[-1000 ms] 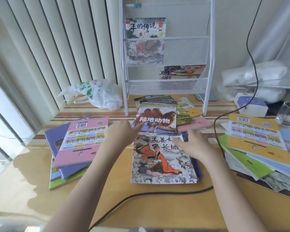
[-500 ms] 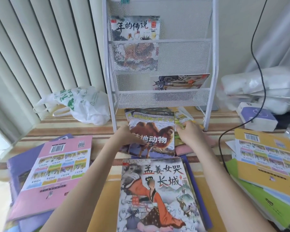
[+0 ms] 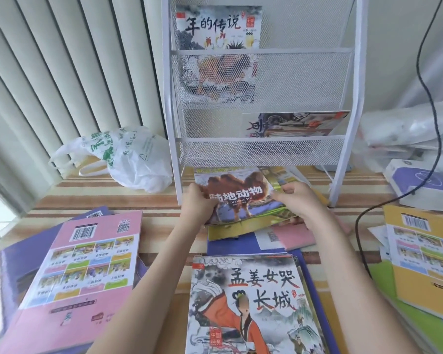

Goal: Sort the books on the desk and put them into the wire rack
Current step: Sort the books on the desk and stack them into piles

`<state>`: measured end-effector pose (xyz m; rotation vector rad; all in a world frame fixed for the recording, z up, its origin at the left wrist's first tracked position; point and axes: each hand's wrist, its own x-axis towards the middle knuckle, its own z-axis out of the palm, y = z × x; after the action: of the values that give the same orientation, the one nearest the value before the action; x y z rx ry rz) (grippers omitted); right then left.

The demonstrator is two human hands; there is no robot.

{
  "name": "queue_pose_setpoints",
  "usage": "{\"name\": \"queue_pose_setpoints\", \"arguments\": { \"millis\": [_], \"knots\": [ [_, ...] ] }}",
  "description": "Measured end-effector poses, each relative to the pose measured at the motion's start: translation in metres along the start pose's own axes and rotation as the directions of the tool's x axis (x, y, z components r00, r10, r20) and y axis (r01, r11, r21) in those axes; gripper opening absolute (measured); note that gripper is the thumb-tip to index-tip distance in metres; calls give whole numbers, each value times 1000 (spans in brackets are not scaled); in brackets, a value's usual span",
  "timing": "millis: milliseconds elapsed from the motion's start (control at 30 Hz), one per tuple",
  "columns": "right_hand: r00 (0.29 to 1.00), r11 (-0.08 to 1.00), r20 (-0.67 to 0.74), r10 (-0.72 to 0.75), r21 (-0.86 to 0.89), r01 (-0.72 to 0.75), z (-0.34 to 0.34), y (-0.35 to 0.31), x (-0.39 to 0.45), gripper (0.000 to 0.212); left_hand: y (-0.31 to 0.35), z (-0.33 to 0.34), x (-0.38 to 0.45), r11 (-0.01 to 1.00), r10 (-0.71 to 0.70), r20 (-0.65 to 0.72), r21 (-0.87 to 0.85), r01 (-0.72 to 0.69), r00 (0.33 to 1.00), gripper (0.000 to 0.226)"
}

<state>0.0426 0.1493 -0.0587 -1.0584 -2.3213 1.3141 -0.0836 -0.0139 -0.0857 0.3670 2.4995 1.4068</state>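
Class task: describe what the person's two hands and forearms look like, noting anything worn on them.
Both forearms are bare right to the frame's bottom edge: no sleeves show. The left hand and right hand wear no gloves, and no watch, bracelet or ring is visible.

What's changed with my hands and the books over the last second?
Both hands left the near book and went forward: left hand and right hand now grip the camel book, its right edge lifted off the pile. The book in front and wire rack stayed put.

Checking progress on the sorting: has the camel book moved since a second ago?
Yes. The camel book, gripped by both hands, now tilts up off its pile, near the wire rack.
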Motion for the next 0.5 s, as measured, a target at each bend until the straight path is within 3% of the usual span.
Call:
{"name": "queue_pose_setpoints", "arguments": {
  "millis": [67,100,167,233,300,367,433,500],
  "knots": [
    [1000,994,-12,7,109,-6,2,-2,0,24,7,0,-10,926,124,45,354,-132,991,51],
    [1000,984,-8,21,176,-19,4,-3,1,15,11,0,-14,869,197,81,447,-213,977,64],
    [997,953,6,75,296,-73,5,-7,2,11,23,0,-25,797,356,251,421,-433,900,88],
    [992,904,35,124,407,-128,4,-11,3,18,28,5,-29,742,385,420,388,-546,822,96],
    [986,855,86,142,491,-166,4,-13,4,16,23,10,-29,664,365,433,500,-557,824,81],
    [980,805,167,106,564,-183,3,-13,2,12,21,12,-26,572,496,357,551,-608,791,52],
    [974,787,218,68,588,-187,0,-10,2,21,23,5,-24,575,615,255,503,-645,747,33],
    [979,846,183,89,505,-171,-2,-6,5,30,26,-7,-22,602,651,160,486,-633,742,30]
  ]
}}
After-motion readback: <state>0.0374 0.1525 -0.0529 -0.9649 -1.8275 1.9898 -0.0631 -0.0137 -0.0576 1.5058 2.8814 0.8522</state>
